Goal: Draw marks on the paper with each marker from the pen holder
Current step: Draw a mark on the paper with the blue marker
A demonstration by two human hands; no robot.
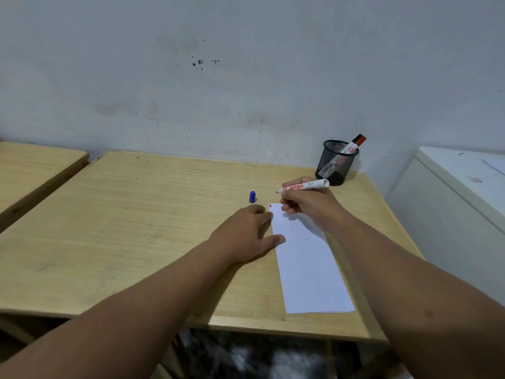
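Note:
A white sheet of paper [308,263] lies on the wooden table [136,214], with a small red mark [270,205] at its far left corner. My right hand [306,206] grips an uncapped white marker [306,186] above the paper's far end, tip pointing left. My left hand [246,233] rests flat on the table, thumb and fingertips pressing the paper's left edge. A blue cap [252,196] stands on the table just beyond my left hand. A black mesh pen holder [334,164] at the back right holds a red-capped marker [351,147].
A second wooden table [35,170] stands to the left, separated by a gap. A white cabinet or appliance [459,192] sits to the right of the table. A grey wall rises directly behind the table.

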